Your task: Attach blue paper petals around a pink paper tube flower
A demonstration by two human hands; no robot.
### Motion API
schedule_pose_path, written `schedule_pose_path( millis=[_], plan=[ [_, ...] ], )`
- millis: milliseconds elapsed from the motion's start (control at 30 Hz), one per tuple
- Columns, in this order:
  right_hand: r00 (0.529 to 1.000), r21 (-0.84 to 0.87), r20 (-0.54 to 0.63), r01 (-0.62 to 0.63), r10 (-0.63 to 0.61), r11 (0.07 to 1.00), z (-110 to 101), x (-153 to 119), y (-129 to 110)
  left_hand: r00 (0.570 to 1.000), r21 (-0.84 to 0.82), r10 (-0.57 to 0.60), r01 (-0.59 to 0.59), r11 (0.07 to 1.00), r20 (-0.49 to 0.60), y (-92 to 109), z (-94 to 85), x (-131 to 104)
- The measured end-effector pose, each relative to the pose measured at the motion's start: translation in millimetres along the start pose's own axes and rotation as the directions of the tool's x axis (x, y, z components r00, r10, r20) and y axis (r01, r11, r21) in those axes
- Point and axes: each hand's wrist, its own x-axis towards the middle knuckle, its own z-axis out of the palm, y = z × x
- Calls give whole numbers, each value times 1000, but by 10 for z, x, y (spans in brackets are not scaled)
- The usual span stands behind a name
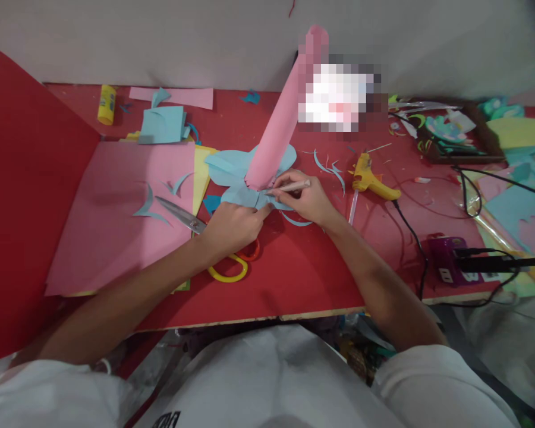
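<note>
A light blue paper flower with several rounded petals lies on the red table. A rolled pink paper tube stands on its middle, leaning to the upper right. My right hand is closed round a pale pen, its tip on the petal near the tube's base. With curled fingers and the index reaching forward, my left hand holds the front petal at its edge; its thumb is hidden. Beneath that hand lie scissors with yellow and red handles, partly covered, their blades over pink paper.
To the right rest a yellow glue gun with its cord, a purple box with cables and a tray of scraps. A glue stick and blue paper are at the back left. A red board rises at left.
</note>
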Motion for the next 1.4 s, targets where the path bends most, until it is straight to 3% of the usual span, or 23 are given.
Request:
schedule_pose_path(
  millis=[200, 367, 500, 1100, 1400],
  plan=[
    [993, -64, -112, -32, 24, 997, 1, 14, 20, 1000, 15, 11, -11, 1000, -20, -8, 29, -3],
    [999, -31, -40, -20, 18, 999, -12, 2, -6, 995, 19, 48, -46, 999, -86, -21, 56, -8],
    [1000, -11, 16, -25, 25, 1000, -21, -4, -26, 997, 38, 35, -33, 999, -64, -21, 44, -4],
    [998, -51, -54, -19, 16, 998, -21, 4, -25, 996, 18, 38, -37, 999, -81, -32, 67, -11],
    [1000, 4, 28, -7, 7, 1000, -25, 5, -63, 993, 39, 60, -57, 998, -97, -38, 72, -5]
  ],
)
